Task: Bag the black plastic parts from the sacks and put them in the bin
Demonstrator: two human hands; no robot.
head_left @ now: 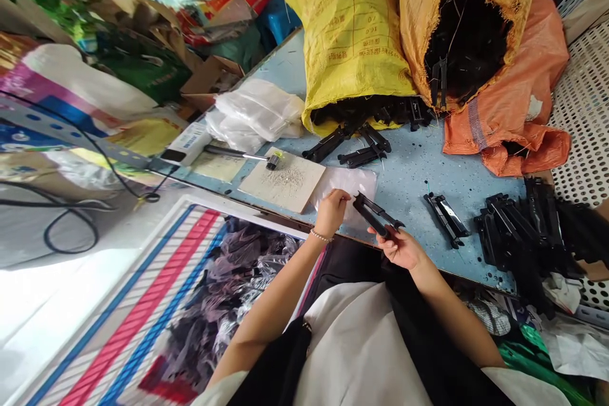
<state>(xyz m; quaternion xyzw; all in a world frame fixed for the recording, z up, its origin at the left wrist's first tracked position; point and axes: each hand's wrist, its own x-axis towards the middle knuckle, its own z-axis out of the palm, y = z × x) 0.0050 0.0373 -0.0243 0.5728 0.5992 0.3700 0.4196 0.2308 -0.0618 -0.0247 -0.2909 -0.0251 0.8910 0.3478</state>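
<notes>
My right hand [400, 247] grips one end of a long black plastic part [373, 214] with two parallel bars, holding it above the table's front edge. My left hand [334, 210], with a beaded bracelet on its wrist, is at the part's far end with its fingertips pinched together. Whatever lies between those fingertips is too small to make out. Under the hands is a clear plastic bag [349, 187] lying flat. To the right, a similar black part [446, 219] rests on the blue table [404, 168].
A hammer [238, 153] lies across a worn board [285, 184]. Black parts spill from a yellow sack [356, 32]; an orange sack [466, 25] gapes beside it. More parts [518, 228] are piled at right. Below left stands a striped crate [143, 304] of bagged items.
</notes>
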